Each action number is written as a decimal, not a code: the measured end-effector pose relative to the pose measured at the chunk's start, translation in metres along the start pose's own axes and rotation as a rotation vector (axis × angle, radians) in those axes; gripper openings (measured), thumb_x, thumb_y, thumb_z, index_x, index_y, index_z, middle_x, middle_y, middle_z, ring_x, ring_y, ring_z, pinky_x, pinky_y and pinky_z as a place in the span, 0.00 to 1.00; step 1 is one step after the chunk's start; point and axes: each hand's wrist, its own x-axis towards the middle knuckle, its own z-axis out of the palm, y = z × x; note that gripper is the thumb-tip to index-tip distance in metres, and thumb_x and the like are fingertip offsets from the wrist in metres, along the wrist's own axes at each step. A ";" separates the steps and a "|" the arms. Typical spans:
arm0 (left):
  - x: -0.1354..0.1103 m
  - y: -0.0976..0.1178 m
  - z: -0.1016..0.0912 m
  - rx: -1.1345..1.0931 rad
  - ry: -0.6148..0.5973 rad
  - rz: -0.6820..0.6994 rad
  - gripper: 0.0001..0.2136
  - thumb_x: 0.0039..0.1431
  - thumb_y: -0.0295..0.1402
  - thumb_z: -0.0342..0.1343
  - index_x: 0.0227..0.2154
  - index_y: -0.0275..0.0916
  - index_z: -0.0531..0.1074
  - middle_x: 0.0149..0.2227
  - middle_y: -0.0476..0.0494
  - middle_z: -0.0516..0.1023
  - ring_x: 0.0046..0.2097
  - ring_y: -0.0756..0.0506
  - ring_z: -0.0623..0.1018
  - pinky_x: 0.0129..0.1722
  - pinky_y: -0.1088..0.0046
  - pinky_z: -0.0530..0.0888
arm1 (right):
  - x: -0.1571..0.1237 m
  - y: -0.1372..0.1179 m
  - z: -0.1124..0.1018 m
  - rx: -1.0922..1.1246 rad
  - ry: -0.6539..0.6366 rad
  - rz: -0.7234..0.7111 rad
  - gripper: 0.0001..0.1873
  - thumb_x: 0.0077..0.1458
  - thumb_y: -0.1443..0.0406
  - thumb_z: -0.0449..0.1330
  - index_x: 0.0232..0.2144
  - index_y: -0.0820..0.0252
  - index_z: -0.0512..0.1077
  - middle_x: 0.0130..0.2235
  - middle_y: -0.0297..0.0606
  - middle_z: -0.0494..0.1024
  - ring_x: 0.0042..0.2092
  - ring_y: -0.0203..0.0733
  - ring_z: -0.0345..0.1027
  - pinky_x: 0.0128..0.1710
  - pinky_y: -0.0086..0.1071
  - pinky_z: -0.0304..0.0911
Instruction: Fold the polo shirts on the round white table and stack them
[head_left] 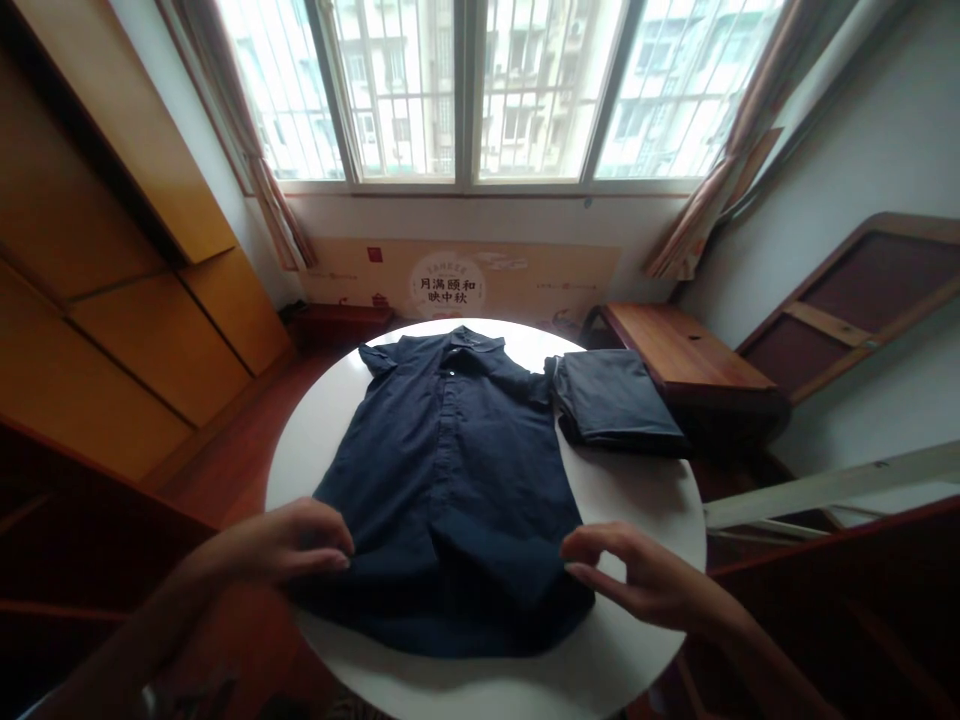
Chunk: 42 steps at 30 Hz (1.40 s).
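your left hand (289,540) curls on the navy short-sleeved shirt (450,470), lying flat on the round white bench (637,500), though any pinch is hard to tell; your right hand (645,575) stands open at the other edge, so both sides call for a firm grip.

Ourselves, bare-armed
Our left hand (289,540) and right hand (637,575) had long, slender fingers (607,580), and our left forearm (131,640) and right forearm (780,670) narrowed toward the hands.
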 end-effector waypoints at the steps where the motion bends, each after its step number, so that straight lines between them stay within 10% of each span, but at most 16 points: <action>1: 0.014 0.003 -0.006 -0.016 0.009 0.035 0.12 0.66 0.41 0.54 0.39 0.41 0.80 0.37 0.47 0.82 0.40 0.47 0.79 0.42 0.77 0.73 | 0.010 0.007 -0.002 0.011 0.022 0.021 0.10 0.63 0.60 0.58 0.38 0.59 0.76 0.34 0.38 0.79 0.34 0.38 0.73 0.37 0.29 0.69; 8: 0.207 -0.027 -0.024 0.151 0.508 0.126 0.15 0.68 0.39 0.48 0.40 0.37 0.78 0.45 0.39 0.79 0.47 0.43 0.78 0.54 0.68 0.71 | 0.141 0.069 -0.025 -0.263 0.203 0.217 0.09 0.57 0.67 0.60 0.37 0.65 0.78 0.41 0.46 0.79 0.37 0.41 0.74 0.42 0.32 0.68; 14: 0.321 -0.057 -0.017 0.269 0.587 -0.148 0.19 0.67 0.34 0.46 0.57 0.33 0.71 0.61 0.33 0.70 0.63 0.39 0.68 0.64 0.60 0.63 | 0.232 0.078 -0.031 -0.254 0.167 0.290 0.06 0.53 0.70 0.62 0.29 0.61 0.80 0.35 0.40 0.82 0.39 0.42 0.76 0.41 0.26 0.66; 18: 0.334 -0.064 -0.003 0.280 0.548 -0.226 0.25 0.68 0.42 0.46 0.63 0.35 0.64 0.67 0.33 0.60 0.69 0.34 0.57 0.67 0.46 0.54 | 0.280 0.102 -0.046 -0.194 0.306 0.438 0.09 0.55 0.69 0.60 0.32 0.65 0.81 0.34 0.42 0.83 0.38 0.42 0.77 0.38 0.26 0.68; 28: 0.333 -0.062 0.003 0.331 0.568 -0.209 0.27 0.68 0.46 0.43 0.65 0.39 0.61 0.68 0.37 0.59 0.69 0.34 0.56 0.66 0.46 0.54 | 0.372 0.164 -0.056 -0.035 0.419 0.770 0.22 0.53 0.59 0.67 0.42 0.76 0.74 0.28 0.47 0.79 0.26 0.42 0.75 0.23 0.29 0.71; 37: 0.328 -0.053 0.004 0.357 0.760 -0.135 0.26 0.66 0.43 0.48 0.65 0.42 0.62 0.69 0.37 0.55 0.68 0.30 0.54 0.65 0.43 0.54 | 0.399 0.156 -0.067 -0.223 0.508 0.519 0.26 0.63 0.67 0.51 0.63 0.63 0.60 0.56 0.49 0.75 0.53 0.44 0.72 0.50 0.31 0.67; 42: 0.329 -0.056 0.003 0.309 0.670 -0.164 0.26 0.67 0.46 0.46 0.65 0.42 0.62 0.69 0.36 0.56 0.67 0.29 0.56 0.64 0.39 0.55 | 0.366 0.151 -0.091 -0.368 0.386 0.484 0.27 0.60 0.66 0.57 0.61 0.68 0.64 0.54 0.51 0.76 0.53 0.45 0.72 0.53 0.31 0.64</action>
